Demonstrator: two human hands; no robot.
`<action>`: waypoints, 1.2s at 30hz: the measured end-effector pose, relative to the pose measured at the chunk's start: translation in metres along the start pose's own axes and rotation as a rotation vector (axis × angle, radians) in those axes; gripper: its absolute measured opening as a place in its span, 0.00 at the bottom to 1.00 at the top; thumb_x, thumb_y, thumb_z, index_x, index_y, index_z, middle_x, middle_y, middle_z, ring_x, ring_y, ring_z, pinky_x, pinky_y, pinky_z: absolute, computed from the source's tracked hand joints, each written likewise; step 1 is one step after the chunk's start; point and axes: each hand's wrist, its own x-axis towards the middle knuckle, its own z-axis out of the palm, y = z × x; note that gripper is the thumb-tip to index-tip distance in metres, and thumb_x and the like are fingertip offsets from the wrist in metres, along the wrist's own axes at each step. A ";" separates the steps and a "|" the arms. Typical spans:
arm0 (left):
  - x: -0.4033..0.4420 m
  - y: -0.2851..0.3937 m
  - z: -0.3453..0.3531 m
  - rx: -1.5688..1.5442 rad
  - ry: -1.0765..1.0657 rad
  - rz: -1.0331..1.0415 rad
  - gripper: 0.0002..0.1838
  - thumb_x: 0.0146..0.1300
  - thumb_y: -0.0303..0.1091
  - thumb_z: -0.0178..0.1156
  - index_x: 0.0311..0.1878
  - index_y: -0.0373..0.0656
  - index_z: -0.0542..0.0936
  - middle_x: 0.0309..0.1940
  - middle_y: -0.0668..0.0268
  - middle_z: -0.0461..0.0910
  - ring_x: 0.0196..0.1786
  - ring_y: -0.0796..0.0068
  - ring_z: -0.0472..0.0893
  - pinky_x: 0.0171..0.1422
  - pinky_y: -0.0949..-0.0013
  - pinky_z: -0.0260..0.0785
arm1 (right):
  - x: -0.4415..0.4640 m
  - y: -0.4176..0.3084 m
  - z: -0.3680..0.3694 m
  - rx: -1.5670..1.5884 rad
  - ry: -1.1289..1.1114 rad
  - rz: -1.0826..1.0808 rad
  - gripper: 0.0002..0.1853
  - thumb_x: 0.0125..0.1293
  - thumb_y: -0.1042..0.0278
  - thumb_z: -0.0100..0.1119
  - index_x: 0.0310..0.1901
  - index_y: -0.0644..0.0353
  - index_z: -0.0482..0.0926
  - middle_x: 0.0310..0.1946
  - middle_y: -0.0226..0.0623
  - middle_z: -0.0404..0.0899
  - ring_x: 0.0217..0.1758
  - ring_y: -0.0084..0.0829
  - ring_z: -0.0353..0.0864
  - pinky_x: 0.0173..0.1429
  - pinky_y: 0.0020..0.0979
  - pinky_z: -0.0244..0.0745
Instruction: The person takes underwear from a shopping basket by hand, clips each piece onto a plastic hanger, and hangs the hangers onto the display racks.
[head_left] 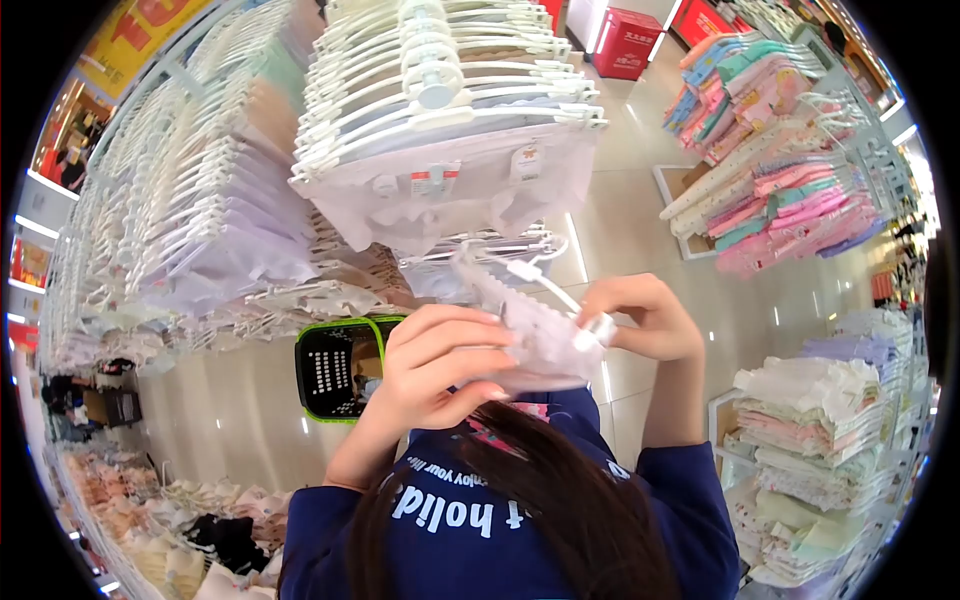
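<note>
A pale pink garment (545, 340) with a frilled edge hangs tilted from a white hanger (540, 278) in front of my chest. My left hand (440, 365) holds the garment's left side, fingers bent over the fabric with the thumb below. At the hanger's right end, by its white clip, my right hand (640, 315) pinches the clip and the fabric's edge. Just beyond is a rack of similar pale garments (460, 200) on white hangers, the front one bearing a red and white label.
A black basket with a green rim (350, 415) stands on the floor at the left. Pale lilac garments (235, 215) hang at the upper left. Colourful clothes (790, 210) hang on the right, with folded-looking stacks (810, 430) below. A red box (627, 43) stands farther back.
</note>
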 end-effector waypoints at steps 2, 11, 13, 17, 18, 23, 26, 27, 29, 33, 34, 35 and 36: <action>-0.009 -0.013 0.006 0.009 0.069 -0.032 0.10 0.47 0.36 0.62 0.33 0.44 0.81 0.40 0.63 0.80 0.44 0.60 0.77 0.48 0.63 0.68 | -0.011 -0.013 -0.014 -0.037 -0.087 -0.061 0.10 0.51 0.78 0.63 0.37 0.65 0.80 0.32 0.37 0.79 0.36 0.29 0.77 0.40 0.28 0.71; 0.006 -0.085 0.062 -0.174 -0.248 -0.176 0.23 0.58 0.42 0.56 0.55 0.42 0.71 0.45 0.60 0.76 0.51 0.56 0.72 0.59 0.58 0.57 | -0.035 -0.043 -0.044 0.072 -0.293 -0.060 0.09 0.47 0.78 0.65 0.33 0.67 0.82 0.35 0.51 0.78 0.33 0.36 0.79 0.37 0.27 0.72; -0.001 -0.087 0.068 -0.474 -0.436 -0.374 0.15 0.59 0.40 0.57 0.46 0.42 0.76 0.34 0.63 0.79 0.38 0.62 0.77 0.43 0.66 0.66 | -0.039 -0.046 -0.047 0.057 -0.277 -0.053 0.10 0.47 0.74 0.67 0.33 0.66 0.81 0.35 0.51 0.78 0.35 0.37 0.79 0.39 0.29 0.72; -0.005 -0.072 0.061 -0.465 -0.490 -0.467 0.09 0.59 0.36 0.58 0.33 0.40 0.77 0.25 0.62 0.77 0.29 0.64 0.78 0.32 0.69 0.67 | -0.045 -0.051 -0.050 0.122 -0.211 0.017 0.16 0.47 0.63 0.72 0.32 0.66 0.80 0.35 0.52 0.77 0.39 0.41 0.78 0.44 0.34 0.72; -0.001 -0.064 0.054 -0.358 -0.453 -0.458 0.09 0.58 0.35 0.58 0.31 0.39 0.77 0.24 0.62 0.77 0.27 0.65 0.77 0.30 0.69 0.67 | -0.048 -0.044 -0.050 0.229 -0.179 0.010 0.19 0.46 0.57 0.72 0.30 0.65 0.79 0.36 0.52 0.76 0.41 0.43 0.78 0.46 0.35 0.71; 0.014 -0.055 0.011 0.211 -0.073 -0.149 0.06 0.51 0.33 0.62 0.26 0.43 0.75 0.22 0.65 0.75 0.24 0.62 0.75 0.27 0.64 0.65 | -0.031 -0.028 -0.043 -0.101 0.138 -0.013 0.10 0.54 0.66 0.66 0.32 0.63 0.77 0.38 0.40 0.77 0.41 0.30 0.75 0.44 0.29 0.68; 0.029 -0.053 -0.014 0.452 -0.002 -0.129 0.07 0.50 0.33 0.64 0.26 0.44 0.75 0.20 0.67 0.74 0.22 0.67 0.74 0.26 0.67 0.63 | -0.004 -0.001 -0.036 -0.222 0.374 -0.045 0.04 0.58 0.80 0.57 0.36 0.64 0.78 0.36 0.32 0.78 0.38 0.21 0.75 0.40 0.22 0.68; 0.034 -0.055 -0.019 0.494 0.032 -0.126 0.07 0.49 0.32 0.64 0.27 0.43 0.76 0.19 0.67 0.74 0.21 0.69 0.73 0.26 0.68 0.62 | 0.008 0.004 -0.034 -0.211 0.438 -0.047 0.05 0.59 0.79 0.57 0.38 0.64 0.77 0.36 0.32 0.78 0.38 0.20 0.75 0.39 0.21 0.68; 0.045 -0.059 -0.028 0.565 0.100 -0.100 0.07 0.48 0.31 0.65 0.27 0.43 0.77 0.18 0.68 0.74 0.19 0.71 0.72 0.25 0.70 0.62 | 0.031 0.009 -0.031 -0.199 0.571 -0.049 0.07 0.60 0.78 0.57 0.41 0.64 0.77 0.37 0.31 0.77 0.38 0.19 0.75 0.38 0.19 0.68; 0.063 -0.071 -0.044 0.654 0.186 -0.062 0.09 0.47 0.32 0.67 0.28 0.43 0.76 0.18 0.69 0.74 0.17 0.73 0.70 0.25 0.71 0.61 | 0.074 0.027 -0.039 -0.062 0.596 -0.248 0.10 0.62 0.78 0.55 0.45 0.64 0.77 0.38 0.30 0.77 0.37 0.16 0.74 0.36 0.16 0.67; 0.066 -0.072 -0.045 0.670 0.190 -0.085 0.09 0.47 0.32 0.67 0.28 0.43 0.76 0.17 0.69 0.74 0.17 0.73 0.70 0.25 0.71 0.61 | 0.082 0.030 -0.041 -0.030 0.600 -0.262 0.09 0.62 0.78 0.54 0.45 0.64 0.77 0.38 0.30 0.77 0.37 0.15 0.73 0.36 0.16 0.67; 0.069 -0.074 -0.046 0.685 0.194 -0.110 0.09 0.47 0.33 0.67 0.28 0.43 0.76 0.17 0.70 0.74 0.17 0.73 0.70 0.25 0.72 0.61 | 0.088 0.033 -0.043 0.001 0.604 -0.275 0.09 0.62 0.79 0.54 0.45 0.65 0.77 0.39 0.30 0.76 0.37 0.15 0.73 0.36 0.16 0.67; 0.073 -0.076 -0.047 0.682 0.204 -0.124 0.10 0.48 0.33 0.67 0.28 0.43 0.75 0.17 0.70 0.74 0.17 0.74 0.69 0.25 0.72 0.60 | 0.092 0.036 -0.046 -0.006 0.612 -0.264 0.09 0.62 0.79 0.54 0.44 0.65 0.77 0.39 0.29 0.76 0.36 0.14 0.72 0.35 0.15 0.66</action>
